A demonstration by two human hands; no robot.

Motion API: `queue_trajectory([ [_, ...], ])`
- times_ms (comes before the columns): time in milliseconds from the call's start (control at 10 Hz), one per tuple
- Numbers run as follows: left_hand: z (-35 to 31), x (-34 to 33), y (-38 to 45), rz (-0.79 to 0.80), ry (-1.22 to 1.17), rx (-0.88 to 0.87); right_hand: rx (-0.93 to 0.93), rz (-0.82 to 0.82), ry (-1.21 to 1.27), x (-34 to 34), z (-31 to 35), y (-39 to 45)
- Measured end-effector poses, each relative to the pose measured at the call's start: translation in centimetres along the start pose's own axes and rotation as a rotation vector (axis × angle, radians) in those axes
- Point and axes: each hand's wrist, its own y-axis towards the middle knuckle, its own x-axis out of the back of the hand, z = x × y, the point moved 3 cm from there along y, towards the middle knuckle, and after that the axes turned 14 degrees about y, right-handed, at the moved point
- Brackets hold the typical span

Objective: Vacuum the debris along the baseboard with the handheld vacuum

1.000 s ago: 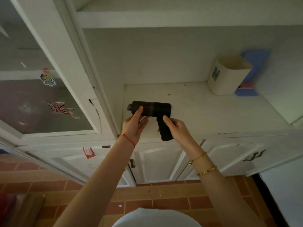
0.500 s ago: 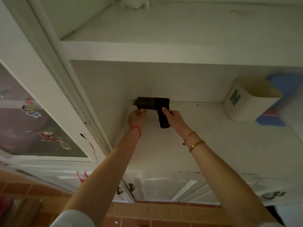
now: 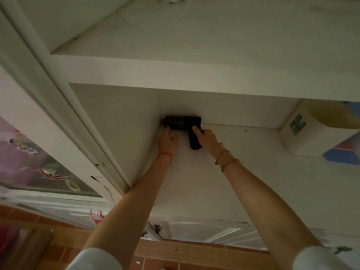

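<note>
A small black handheld vacuum (image 3: pixel 182 123) lies sideways at the back of a white cabinet shelf (image 3: pixel 243 172), its nozzle against the left rear corner. My right hand (image 3: pixel 206 139) is closed around its black handle. My left hand (image 3: pixel 168 142) sits under the front of the barrel, with a finger touching the barrel. Small dark specks (image 3: pixel 245 131) of debris lie on the shelf along the back edge to the right of the vacuum.
A cream plastic container (image 3: pixel 315 131) stands at the back right of the shelf, with a blue object (image 3: pixel 346 154) beside it. A second shelf (image 3: pixel 194 71) hangs overhead. An open glass door (image 3: pixel 39 158) with stickers stands to the left. Cabinet doors and terracotta floor tiles (image 3: pixel 194 254) lie below.
Both hands have pushed the vacuum from the shelf's front deep into the back left corner. The camera has moved in closer under the upper shelf.
</note>
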Motion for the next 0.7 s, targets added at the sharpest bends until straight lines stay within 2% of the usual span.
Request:
queue_trajectory([
  [300, 0.6, 0.3, -0.6, -0.047, 0.098, -0.060, 0.116, -0.077, -0.145, -0.3, 0.6, 0.0],
  [600, 1.8, 1.0, -2.5, -0.168, 0.244, -0.319, 0.142, -0.131, -0.080, 0.2, 0.3, -1.1],
  [700, 2.0, 1.4, -3.8, -0.162, 0.271, -0.360, 0.201, -0.172, -0.069, 1.2, -0.2, -2.8],
])
